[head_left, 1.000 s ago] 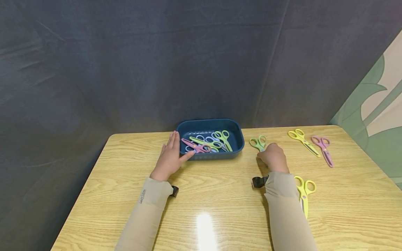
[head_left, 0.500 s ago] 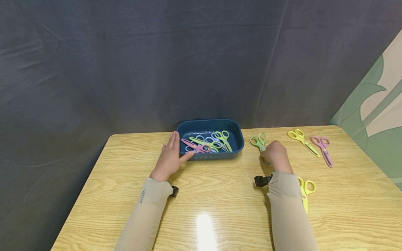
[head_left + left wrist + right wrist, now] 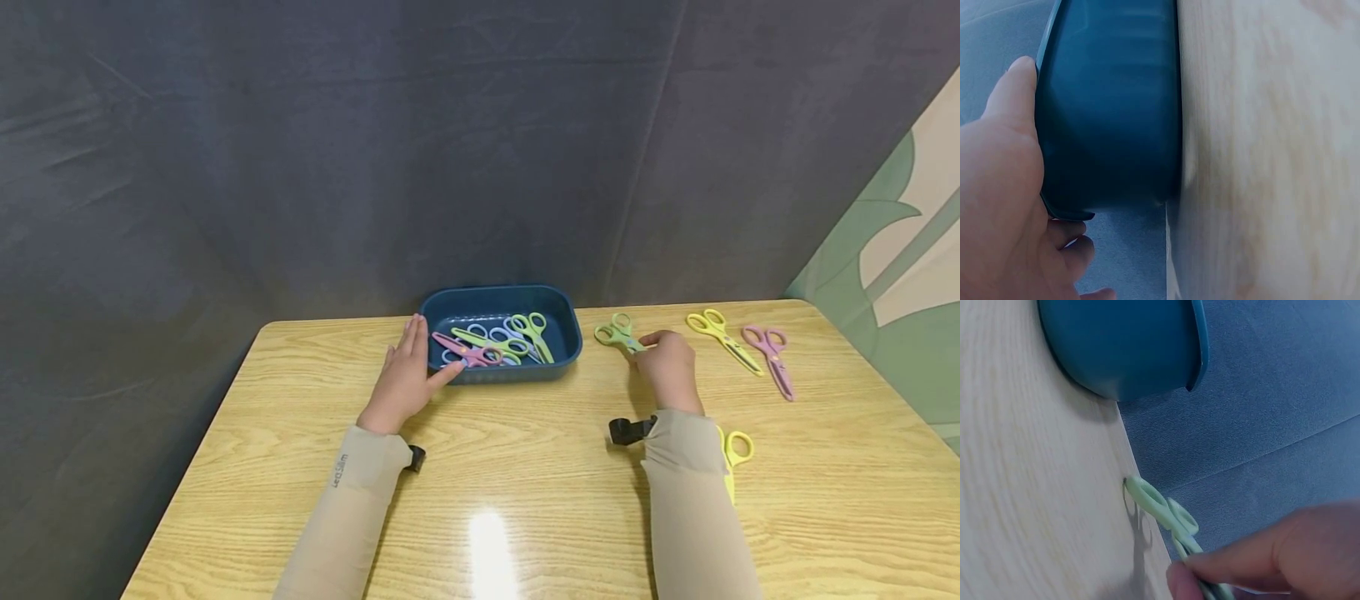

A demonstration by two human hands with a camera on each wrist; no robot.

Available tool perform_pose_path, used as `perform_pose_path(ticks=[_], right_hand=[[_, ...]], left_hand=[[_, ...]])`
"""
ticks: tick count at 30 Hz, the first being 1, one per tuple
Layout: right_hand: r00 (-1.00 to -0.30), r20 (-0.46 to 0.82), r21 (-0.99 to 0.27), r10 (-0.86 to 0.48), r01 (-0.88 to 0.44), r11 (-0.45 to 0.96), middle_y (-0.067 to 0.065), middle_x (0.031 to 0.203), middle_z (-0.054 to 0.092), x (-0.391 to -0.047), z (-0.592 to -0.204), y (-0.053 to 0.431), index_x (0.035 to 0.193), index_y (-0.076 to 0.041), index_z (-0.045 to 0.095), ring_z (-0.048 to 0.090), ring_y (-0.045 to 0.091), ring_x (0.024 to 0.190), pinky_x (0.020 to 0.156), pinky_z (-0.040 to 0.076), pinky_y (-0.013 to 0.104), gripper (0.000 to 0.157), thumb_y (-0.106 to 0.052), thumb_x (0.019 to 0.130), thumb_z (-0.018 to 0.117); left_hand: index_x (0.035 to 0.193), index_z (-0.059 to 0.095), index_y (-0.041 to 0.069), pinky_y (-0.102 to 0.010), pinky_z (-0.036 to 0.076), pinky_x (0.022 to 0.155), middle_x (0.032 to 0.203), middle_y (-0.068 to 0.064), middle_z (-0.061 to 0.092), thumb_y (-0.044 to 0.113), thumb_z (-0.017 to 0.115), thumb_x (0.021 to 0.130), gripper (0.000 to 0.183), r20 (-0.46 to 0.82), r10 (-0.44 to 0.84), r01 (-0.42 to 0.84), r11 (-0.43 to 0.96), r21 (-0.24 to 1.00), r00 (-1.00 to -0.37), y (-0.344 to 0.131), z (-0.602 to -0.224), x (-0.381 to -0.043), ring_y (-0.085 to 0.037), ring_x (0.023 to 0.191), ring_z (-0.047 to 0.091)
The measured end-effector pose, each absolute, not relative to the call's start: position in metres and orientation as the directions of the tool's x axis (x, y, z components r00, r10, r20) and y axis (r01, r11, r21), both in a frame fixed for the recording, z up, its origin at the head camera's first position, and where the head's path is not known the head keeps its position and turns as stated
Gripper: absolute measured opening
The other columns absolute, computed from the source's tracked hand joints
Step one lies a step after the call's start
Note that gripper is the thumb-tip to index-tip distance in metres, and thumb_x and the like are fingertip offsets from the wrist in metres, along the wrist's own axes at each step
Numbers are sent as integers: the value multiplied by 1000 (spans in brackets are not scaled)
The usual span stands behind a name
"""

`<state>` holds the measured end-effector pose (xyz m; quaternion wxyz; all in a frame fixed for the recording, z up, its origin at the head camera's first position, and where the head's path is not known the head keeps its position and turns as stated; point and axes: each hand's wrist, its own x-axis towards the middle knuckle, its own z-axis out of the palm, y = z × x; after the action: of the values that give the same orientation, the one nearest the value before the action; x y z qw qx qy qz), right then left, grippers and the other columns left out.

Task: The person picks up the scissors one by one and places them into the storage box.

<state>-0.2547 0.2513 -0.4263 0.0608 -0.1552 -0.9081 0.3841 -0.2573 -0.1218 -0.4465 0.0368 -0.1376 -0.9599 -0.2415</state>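
My right hand (image 3: pixel 667 368) pinches a pair of green scissors (image 3: pixel 617 334) by the blade part, the finger loops pointing left and away from me. In the right wrist view, the scissors' green loops (image 3: pixel 1149 499) stand tilted over the table, casting a shadow, and the blades are partly hidden by my fingers. My left hand (image 3: pixel 400 382) rests against the left end of a dark blue tray (image 3: pixel 517 374), fingers straight and thumb spread along its front rim. Inside the tray lie several scissors: a pink pair (image 3: pixel 468 352), green pairs and light blue ones.
To the right on the wooden table (image 3: pixel 525 467) lie a yellow pair of scissors (image 3: pixel 723 337) and a pink pair (image 3: pixel 772 354). Another yellow pair (image 3: pixel 738 450) is partly covered by my right sleeve. A dark curtain (image 3: pixel 450 167) hangs behind the table.
My right hand has shifted slightly right with the green scissors, which have turned so their loops point more to the left. The left hand stays at the tray.
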Motion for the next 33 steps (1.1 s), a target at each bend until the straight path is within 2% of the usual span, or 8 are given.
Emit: perform_pose_path(ticks=[4,11,21,23,29,33], right_hand=[[-936,-2,-737,352,239,632,30,102,66,-255,-426,252,118,15,65,58,31,79,57,43,26,36,2,85,57],[-931,1,-760,366,238,605,25,95,66,-257,-426,253,121,14,64,57,26,73,55,44,26,37,0,88,53],[-902,100,-785,420,187,590,29,109,64,-257,-422,251,120,12,66,45,21,62,54,39,28,38,0,89,48],[-894,129,-791,429,168,588,29,107,65,-256,-421,250,119,12,66,47,22,64,56,39,29,36,0,90,49],[-869,215,-813,446,94,574,29,105,65,-255,-418,244,117,12,66,55,34,85,68,40,33,31,0,93,52],[-845,257,-828,468,58,558,28,102,64,-254,-413,238,118,12,66,55,34,86,70,40,34,29,1,94,52]], left_hand=[[161,2,0,-61,9,121,169,-18,2,64,50,99,102,140,245,281,855,435,-959,-122,-446,-257,-30,156,2],[162,2,1,-62,6,121,169,-16,1,66,49,98,102,132,240,273,873,405,-962,-121,-445,-256,-28,156,0],[161,3,0,-62,7,121,169,-16,1,65,50,98,102,141,241,278,874,398,-960,-121,-445,-256,-32,156,3],[161,3,0,-62,7,121,169,-16,1,65,50,98,102,143,242,280,872,401,-960,-121,-445,-256,-32,156,4],[161,3,0,-61,6,121,169,-16,1,64,50,99,101,141,243,279,870,406,-960,-121,-445,-256,-31,156,2],[161,4,-1,-63,8,120,169,-18,3,64,51,98,102,149,243,283,872,399,-959,-121,-444,-256,-31,156,3]])
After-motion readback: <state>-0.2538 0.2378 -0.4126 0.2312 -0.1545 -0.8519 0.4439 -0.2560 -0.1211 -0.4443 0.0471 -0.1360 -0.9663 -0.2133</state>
